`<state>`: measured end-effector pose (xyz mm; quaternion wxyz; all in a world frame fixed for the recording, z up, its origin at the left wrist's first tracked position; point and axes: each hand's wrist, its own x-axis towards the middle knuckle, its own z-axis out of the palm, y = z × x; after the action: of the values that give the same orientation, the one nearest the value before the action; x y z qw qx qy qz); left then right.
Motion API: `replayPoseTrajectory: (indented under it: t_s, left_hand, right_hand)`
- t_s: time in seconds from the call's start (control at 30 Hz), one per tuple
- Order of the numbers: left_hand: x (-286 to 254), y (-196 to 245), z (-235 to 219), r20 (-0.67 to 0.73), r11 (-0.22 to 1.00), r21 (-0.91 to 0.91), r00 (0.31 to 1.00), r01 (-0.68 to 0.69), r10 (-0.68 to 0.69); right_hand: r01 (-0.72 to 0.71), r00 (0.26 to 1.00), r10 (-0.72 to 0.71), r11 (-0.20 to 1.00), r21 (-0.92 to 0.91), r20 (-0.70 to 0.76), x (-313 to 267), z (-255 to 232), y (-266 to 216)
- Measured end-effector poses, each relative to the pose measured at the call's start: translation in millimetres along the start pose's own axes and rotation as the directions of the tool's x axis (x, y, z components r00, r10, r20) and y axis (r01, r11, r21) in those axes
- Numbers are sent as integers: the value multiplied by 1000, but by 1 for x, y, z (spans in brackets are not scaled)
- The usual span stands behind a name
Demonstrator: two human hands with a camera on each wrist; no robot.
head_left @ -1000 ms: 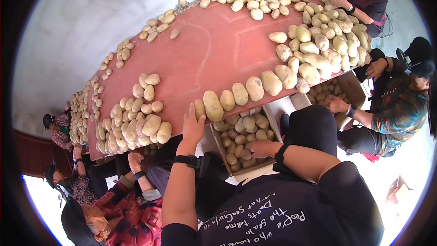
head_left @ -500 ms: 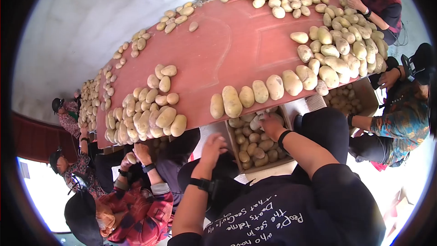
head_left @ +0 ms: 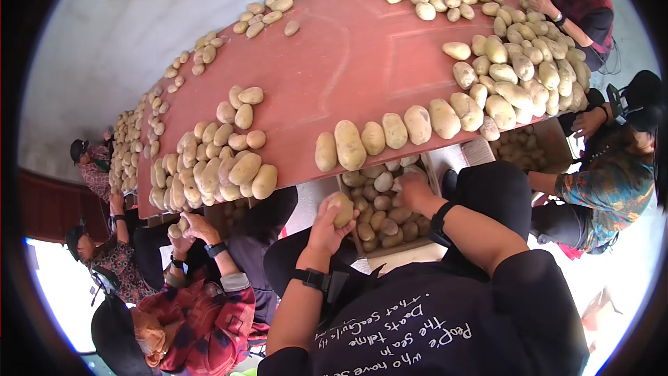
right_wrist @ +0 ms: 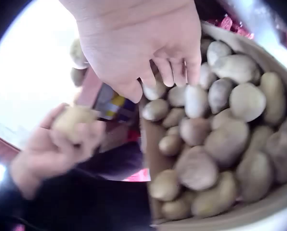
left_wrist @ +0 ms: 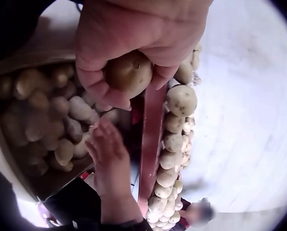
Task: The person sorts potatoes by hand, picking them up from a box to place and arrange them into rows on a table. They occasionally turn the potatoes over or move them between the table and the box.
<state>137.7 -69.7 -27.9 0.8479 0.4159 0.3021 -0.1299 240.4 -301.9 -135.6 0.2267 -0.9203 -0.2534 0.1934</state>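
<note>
My left hand grips a potato with curled fingers, low in front of the table edge. In the left wrist view, the fingers and thumb wrap that potato from both sides. Over the far part of a cardboard box full of potatoes is my right hand. Its fingers hang down loosely at the potatoes in the right wrist view, with nothing held between them. A row of large potatoes lines the table edge just beyond the box.
The red table carries a potato heap at right and another pile at left. A person in a checked shirt sits close on my left, one in a patterned shirt on my right. Another potato box stands at right.
My left hand has left the end of the potato row, come down toward the box, and now holds a potato. The right hand has moved from the box's middle to its far side.
</note>
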Motion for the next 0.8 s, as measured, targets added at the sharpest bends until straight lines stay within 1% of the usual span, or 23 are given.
replayPoseTrajectory:
  t_s: [0.07, 0.1, 0.13, 0.17, 0.2, 0.23, 0.27, 0.3, 0.33, 0.37, 0.4, 0.5, 0.53, 0.63, 0.73, 0.8]
  left_hand:
    - [-9, 25, 5, -23, 970, 150, 980, -192, 198]
    - [-10, 37, 5, -23, 932, 226, 955, -284, 296]
    - [-8, 48, 3, -39, 904, 250, 930, -346, 366]
    - [-3, 59, -2, -9, 780, 462, 877, -422, 480]
    - [4, 68, -9, 46, 606, 647, 817, -462, 574]
    - [9, 79, -8, 124, 395, 791, 755, -467, 645]
    - [14, 87, -3, 91, 345, 846, 748, -407, 658]
    - [21, 92, -4, 117, 251, 891, 727, -378, 677]
    - [32, 95, -7, 148, 155, 926, 706, -345, 692]
    - [39, 98, -8, 182, 57, 949, 686, -310, 704]
    - [43, 100, -2, 165, 47, 964, 726, -263, 668]
    - [60, 87, -8, 202, -52, 973, 712, -227, 672]
    - [61, 83, -10, 201, -57, 974, 711, -221, 673]
    - [58, 80, -12, 169, 14, 972, 736, -236, 655]
    - [54, 88, -20, 128, 361, 841, 796, -403, 591]
    - [54, 88, -27, 101, 562, 650, 792, -511, 603]
  right_hand:
    - [-88, 995, 95, 969, -230, 21, 6, 2, 13]
    - [-93, 995, 99, 969, -230, 16, 10, 4, 19]
    - [-100, 994, 105, 968, -232, 9, 13, 10, 27]
    - [-109, 994, 113, 966, -234, 3, 16, 17, 36]
    - [-97, 995, 90, 949, -300, -38, 18, 33, 49]
    - [-107, 994, 100, 949, -297, -37, 18, 34, 49]
    - [-119, 993, 113, 948, -294, -35, 18, 34, 49]
    - [-133, 991, 128, 948, -291, -34, 18, 33, 47]
    - [-136, 990, 144, 936, -324, -2, 18, 26, 42]
    - [-139, 989, 145, 932, -334, -9, 21, 28, 43]
    - [-143, 989, 147, 928, -345, -15, 22, 30, 44]
    - [-140, 990, 141, 906, -399, -26, 23, 33, 47]
    - [-137, 990, 138, 898, -419, -29, 24, 33, 47]
    - [-95, 994, 63, 895, -435, -88, 26, 34, 49]
    - [-107, 994, 88, 886, -451, -63, 30, 26, 43]
    - [-115, 991, 72, 876, -469, -109, 36, 34, 48]
